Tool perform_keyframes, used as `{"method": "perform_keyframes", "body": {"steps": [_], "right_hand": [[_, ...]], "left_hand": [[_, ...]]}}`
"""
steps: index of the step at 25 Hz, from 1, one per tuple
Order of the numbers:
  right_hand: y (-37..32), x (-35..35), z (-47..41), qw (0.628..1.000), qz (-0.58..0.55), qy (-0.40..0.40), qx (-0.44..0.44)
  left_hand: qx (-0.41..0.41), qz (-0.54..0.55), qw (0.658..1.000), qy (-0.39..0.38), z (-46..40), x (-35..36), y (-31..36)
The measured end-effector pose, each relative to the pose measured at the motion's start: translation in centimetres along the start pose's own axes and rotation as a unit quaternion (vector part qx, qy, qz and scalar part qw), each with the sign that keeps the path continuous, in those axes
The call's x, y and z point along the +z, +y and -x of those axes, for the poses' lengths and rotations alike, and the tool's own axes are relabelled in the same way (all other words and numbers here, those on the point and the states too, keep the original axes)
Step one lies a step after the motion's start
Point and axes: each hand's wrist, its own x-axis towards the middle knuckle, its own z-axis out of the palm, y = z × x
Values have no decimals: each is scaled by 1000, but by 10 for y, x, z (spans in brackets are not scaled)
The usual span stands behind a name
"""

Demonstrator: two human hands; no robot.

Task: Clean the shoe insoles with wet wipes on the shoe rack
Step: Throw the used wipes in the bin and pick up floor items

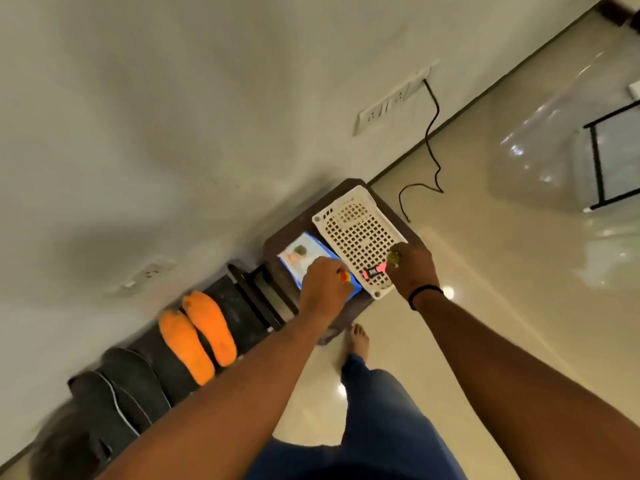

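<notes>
Two orange insoles (199,336) lie side by side on top of the dark shoe rack (239,306) against the wall. To their right, a blue and white wet wipes pack (303,256) sits on a dark brown stool (346,190). My left hand (323,287) rests on the near end of the pack, fingers curled down onto it. A white perforated basket (360,230) stands beside the pack. My right hand (414,268) holds the basket's near corner, next to a small pink and black tag (374,271). What the fingertips hold is hidden.
Dark shoes (128,386) sit on the rack's left part. A black cable (431,133) runs from a wall socket (391,98) down to the glossy floor. My bare foot (358,339) stands close to the stool. A black-framed object (609,161) stands at the far right.
</notes>
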Motion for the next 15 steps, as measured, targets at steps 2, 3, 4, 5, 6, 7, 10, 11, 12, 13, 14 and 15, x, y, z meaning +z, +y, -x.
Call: {"method": "perform_keyframes", "body": {"steps": [2, 3, 4, 5, 6, 7, 10, 11, 12, 13, 14, 15], "right_hand": [[20, 13, -38, 999, 18, -37, -6], [30, 20, -54, 998, 24, -56, -4], [40, 28, -67, 996, 34, -76, -6], [48, 37, -80, 994, 49, -93, -20], [55, 45, -91, 991, 63, -110, -36], [60, 52, -99, 989, 71, -122, -47], [64, 69, -119, 987, 69, -134, -57], [63, 72, -122, 987, 72, -131, -62], [62, 75, -125, 986, 79, -130, -68], [60, 76, -126, 985, 86, -127, -72], [57, 74, -126, 986, 89, -123, -69], [54, 70, -124, 987, 90, -120, -62]], "left_hand": [[-29, -35, 999, -15, -37, 36, 8], [-47, -46, 998, -21, -53, 52, 10], [-63, -54, 996, -20, -68, 68, 9], [-81, -55, 995, -16, -82, 82, 6], [-93, -53, 994, -11, -94, 95, 4], [-99, -53, 994, -10, -104, 105, 2], [-109, -61, 992, -4, -123, 135, -6], [-114, -64, 991, -2, -126, 143, -9], [-117, -59, 991, 6, -127, 148, -11], [-116, -52, 992, 15, -127, 150, -13], [-117, -41, 992, 24, -124, 149, -15], [-122, -26, 992, 29, -120, 145, -16]]}}
